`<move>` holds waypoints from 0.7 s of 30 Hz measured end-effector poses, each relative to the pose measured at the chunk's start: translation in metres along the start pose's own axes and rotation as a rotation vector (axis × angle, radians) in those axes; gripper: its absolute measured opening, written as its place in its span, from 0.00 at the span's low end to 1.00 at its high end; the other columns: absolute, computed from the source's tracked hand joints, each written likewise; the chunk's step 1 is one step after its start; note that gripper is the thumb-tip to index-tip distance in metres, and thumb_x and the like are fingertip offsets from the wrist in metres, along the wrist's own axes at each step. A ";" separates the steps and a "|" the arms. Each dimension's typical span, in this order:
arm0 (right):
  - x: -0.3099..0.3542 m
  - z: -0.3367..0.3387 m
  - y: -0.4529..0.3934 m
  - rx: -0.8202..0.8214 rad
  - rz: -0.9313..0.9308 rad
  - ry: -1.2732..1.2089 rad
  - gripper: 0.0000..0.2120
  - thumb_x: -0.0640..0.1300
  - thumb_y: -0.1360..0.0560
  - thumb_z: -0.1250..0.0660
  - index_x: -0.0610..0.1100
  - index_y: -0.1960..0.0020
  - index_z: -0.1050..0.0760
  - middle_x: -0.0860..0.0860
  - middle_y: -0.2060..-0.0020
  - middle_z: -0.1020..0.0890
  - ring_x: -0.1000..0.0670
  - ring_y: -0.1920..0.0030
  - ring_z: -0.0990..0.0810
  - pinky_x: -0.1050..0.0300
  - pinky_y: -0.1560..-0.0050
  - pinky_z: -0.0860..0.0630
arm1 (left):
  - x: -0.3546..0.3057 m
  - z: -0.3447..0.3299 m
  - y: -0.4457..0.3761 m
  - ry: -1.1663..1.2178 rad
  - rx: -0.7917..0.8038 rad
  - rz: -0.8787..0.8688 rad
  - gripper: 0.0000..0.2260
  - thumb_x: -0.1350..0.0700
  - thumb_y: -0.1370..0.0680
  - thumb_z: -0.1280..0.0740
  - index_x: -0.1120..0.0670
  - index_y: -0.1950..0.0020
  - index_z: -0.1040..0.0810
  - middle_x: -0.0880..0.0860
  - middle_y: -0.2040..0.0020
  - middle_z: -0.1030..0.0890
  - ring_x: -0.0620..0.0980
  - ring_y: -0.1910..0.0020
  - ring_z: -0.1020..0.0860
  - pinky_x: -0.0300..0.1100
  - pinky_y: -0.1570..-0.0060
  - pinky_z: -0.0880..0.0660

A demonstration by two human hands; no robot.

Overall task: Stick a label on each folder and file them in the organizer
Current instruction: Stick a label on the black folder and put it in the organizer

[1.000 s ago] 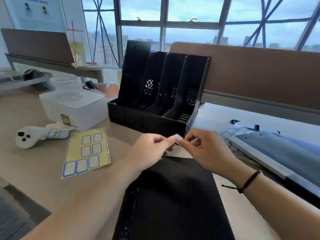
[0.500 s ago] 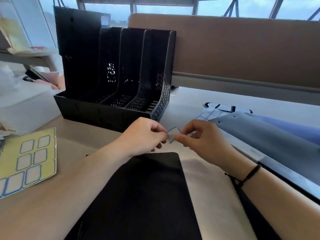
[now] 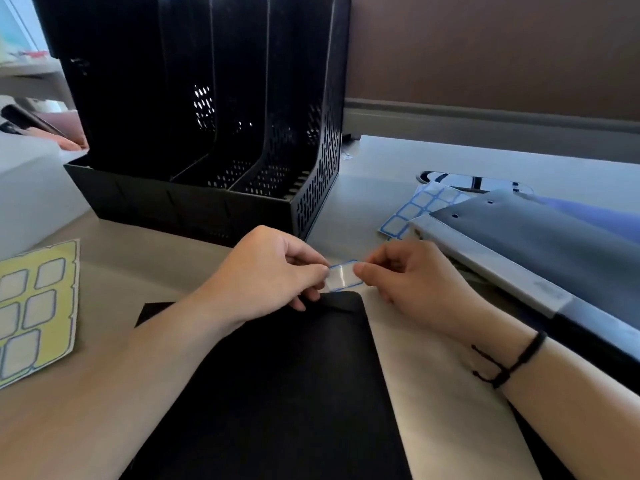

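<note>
Both hands meet over the near middle of the counter (image 3: 433, 161): the left hand (image 3: 266, 271) pinches the left end of a small blue-edged label (image 3: 342, 276) between thumb and forefinger, and the right hand (image 3: 412, 275) pinches its right end the same way, so the label hangs stretched between them with its long axis running left to right. Directly beneath and toward the person lies a black folder (image 3: 270, 393), flat on the counter, its long axis running away from the person; the label hovers just past the folder's far right corner, and whether it touches the cover there cannot be told. Judging by this, the coming move is a short drop toward the person onto that corner, and neither hand is clearly nearer, since both sit level at the far edge. To the left lies a yellow label sheet (image 3: 38, 306) with several labels on it. To the right, a grey folder (image 3: 540, 244) rests at an angle, partly covering a second label sheet (image 3: 415, 206). Farther back stands the black organizer (image 3: 207, 116), upright, its slots facing the person; its left slot looks filled with something dark, and the others look open.
</note>
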State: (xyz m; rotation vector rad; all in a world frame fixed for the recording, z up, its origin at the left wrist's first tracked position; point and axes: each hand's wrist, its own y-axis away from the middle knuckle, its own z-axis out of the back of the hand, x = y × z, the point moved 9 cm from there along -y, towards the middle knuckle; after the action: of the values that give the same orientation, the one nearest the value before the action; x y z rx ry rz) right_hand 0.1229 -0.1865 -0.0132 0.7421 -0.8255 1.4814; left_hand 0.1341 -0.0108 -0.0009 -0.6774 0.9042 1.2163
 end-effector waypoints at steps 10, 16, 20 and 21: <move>-0.012 -0.006 0.004 0.082 -0.178 -0.020 0.13 0.51 0.27 0.27 0.45 0.66 0.18 0.56 0.77 0.24 0.57 0.77 0.32 0.60 0.67 0.31 | 0.005 0.000 0.003 -0.010 0.005 0.006 0.05 0.65 0.27 0.28 0.56 0.56 0.16 0.55 0.67 0.15 0.44 0.71 0.19 0.36 0.72 0.24; -0.004 -0.016 0.009 0.136 -0.147 0.122 0.10 0.51 0.28 0.26 0.48 0.66 0.16 0.50 0.73 0.19 0.57 0.74 0.29 0.63 0.70 0.31 | 0.011 -0.003 0.006 -0.119 0.022 0.047 0.04 0.62 0.29 0.29 0.54 0.60 0.17 0.53 0.71 0.16 0.45 0.79 0.26 0.36 0.78 0.31; -0.001 -0.020 0.010 0.153 -0.126 0.172 0.08 0.50 0.30 0.25 0.47 0.64 0.16 0.49 0.70 0.16 0.57 0.73 0.26 0.60 0.67 0.26 | 0.014 -0.002 0.005 -0.226 0.020 0.044 0.02 0.58 0.30 0.29 0.51 0.62 0.17 0.48 0.72 0.17 0.41 0.78 0.25 0.34 0.76 0.30; -0.001 -0.021 0.010 0.151 -0.121 0.191 0.08 0.50 0.30 0.25 0.47 0.65 0.16 0.50 0.72 0.18 0.57 0.73 0.26 0.61 0.67 0.27 | 0.013 -0.001 0.005 -0.250 0.017 0.035 0.02 0.57 0.31 0.28 0.51 0.63 0.17 0.47 0.72 0.17 0.40 0.77 0.25 0.35 0.75 0.29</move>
State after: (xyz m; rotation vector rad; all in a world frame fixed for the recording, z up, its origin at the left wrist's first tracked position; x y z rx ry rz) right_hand 0.1134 -0.1697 -0.0260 0.7355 -0.5200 1.4905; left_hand 0.1297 -0.0043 -0.0129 -0.4847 0.7191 1.2912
